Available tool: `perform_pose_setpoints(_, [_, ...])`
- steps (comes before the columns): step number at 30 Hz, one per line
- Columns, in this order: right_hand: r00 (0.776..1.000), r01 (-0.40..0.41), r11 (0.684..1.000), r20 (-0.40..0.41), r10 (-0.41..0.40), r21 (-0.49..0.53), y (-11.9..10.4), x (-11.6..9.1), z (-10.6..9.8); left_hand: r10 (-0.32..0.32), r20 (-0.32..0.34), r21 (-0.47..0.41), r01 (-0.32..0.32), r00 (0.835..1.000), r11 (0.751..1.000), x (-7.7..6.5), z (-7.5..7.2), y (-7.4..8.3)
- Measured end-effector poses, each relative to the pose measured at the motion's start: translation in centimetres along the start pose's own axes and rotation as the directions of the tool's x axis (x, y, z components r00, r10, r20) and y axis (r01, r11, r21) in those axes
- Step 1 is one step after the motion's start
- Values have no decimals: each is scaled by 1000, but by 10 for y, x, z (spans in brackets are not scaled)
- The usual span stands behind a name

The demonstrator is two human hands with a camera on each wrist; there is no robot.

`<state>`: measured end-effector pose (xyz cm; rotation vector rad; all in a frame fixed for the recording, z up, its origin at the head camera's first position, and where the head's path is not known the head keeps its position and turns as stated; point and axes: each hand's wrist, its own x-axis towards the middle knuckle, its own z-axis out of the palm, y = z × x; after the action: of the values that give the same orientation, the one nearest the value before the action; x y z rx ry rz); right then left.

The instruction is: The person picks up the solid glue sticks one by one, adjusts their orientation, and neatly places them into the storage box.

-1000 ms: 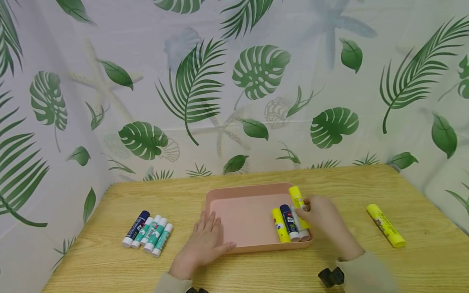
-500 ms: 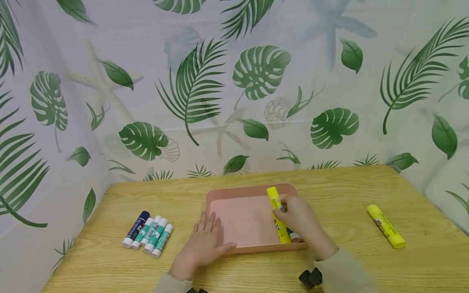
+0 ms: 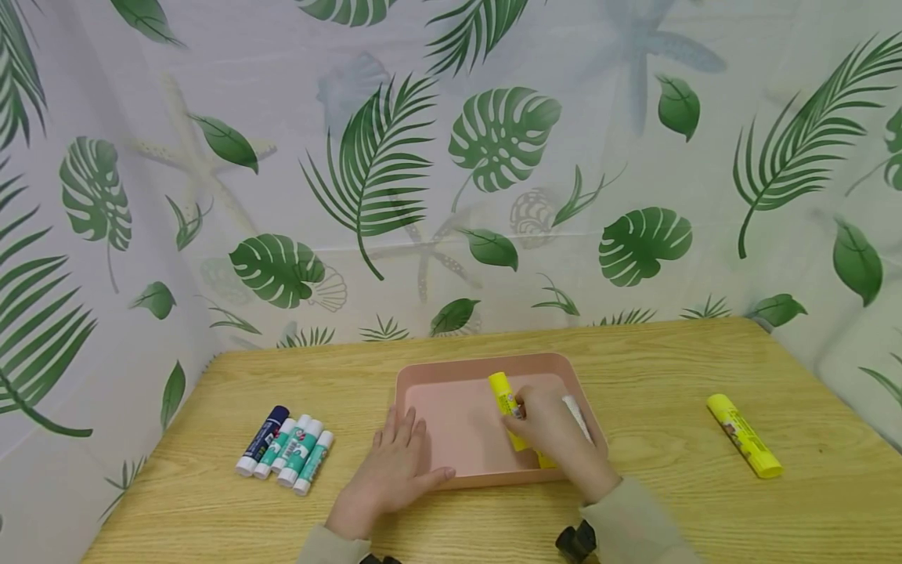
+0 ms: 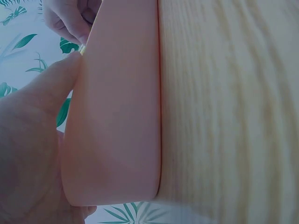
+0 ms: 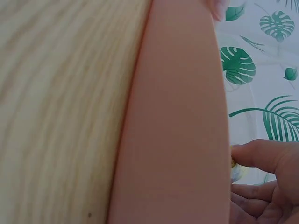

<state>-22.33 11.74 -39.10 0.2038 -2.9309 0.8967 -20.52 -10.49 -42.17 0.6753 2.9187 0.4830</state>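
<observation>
A yellow glue stick (image 3: 503, 393) is pinched between the thumb and fingers of my right hand (image 3: 557, 427), tilted over the pink tray (image 3: 451, 446). Under that hand, more glue sticks lie at the tray's right end. Of these, only a yellow end (image 3: 546, 460) and a whitish stick (image 3: 578, 417) show; the others are hidden. My left hand (image 3: 395, 470) rests with straight fingers on the tray's near left corner, thumb along the front rim. In the left wrist view the thumb (image 4: 56, 84) lies at the top edge of the tray wall (image 4: 112, 107).
To the left on the wooden table (image 3: 493, 525), a navy glue stick (image 3: 263, 442) and several green-and-white ones (image 3: 299, 454) lie side by side. A large yellow glue stick (image 3: 745, 435) lies alone on the right. A leaf-patterned cloth (image 3: 437, 196) hangs behind the table.
My right hand has carried the yellow glue stick leftward from the tray's right edge, past the other sticks, toward the middle. The left hand has stayed in place.
</observation>
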Motion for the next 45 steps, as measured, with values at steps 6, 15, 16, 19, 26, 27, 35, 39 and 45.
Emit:
perform_pose_setpoints(6, [997, -16, 1000, 77, 16, 1, -1, -2, 9, 2, -2, 4, -2, 1000, 1000, 0, 1, 0])
perform_pose_setpoints(15, [989, -37, 999, 140, 41, -32, 1, -1, 16, 8, -2, 12, -8, 1000, 1000, 0, 1, -1])
perform_pose_setpoints(16, [988, -42, 998, 147, 47, -38, 0, -1, 16, 9, -2, 11, -9, 1000, 1000, 0, 1, -1])
perform_pose_setpoints(19, [985, -53, 996, 161, 63, -66, 0, 1, 17, 12, -6, 14, -12, 1000, 1000, 1, 1, -1])
perform_pose_setpoints(26, [974, -69, 990, 206, 93, -120, -4, 0, 16, 10, -8, 8, -10, 1000, 1000, 1, 1, 0])
perform_pose_setpoints(27, [974, -60, 990, 210, 86, -128, -4, 0, 16, 10, -9, 7, -10, 1000, 1000, 0, 1, 0])
perform_pose_setpoints(35, [972, -5, 981, 229, 50, -194, -5, -3, 17, 14, -6, 13, -14, 1000, 1000, 1, 2, 0])
perform_pose_setpoints(39, [971, 19, 970, 234, 40, -242, -7, -2, 18, 9, -3, 5, -9, 1000, 1000, 1, 2, 0])
perform_pose_setpoints(45, [972, 33, 959, 233, 35, -280, -10, -1, 21, 7, 5, -3, -7, 1000, 1000, 1, 2, -1])
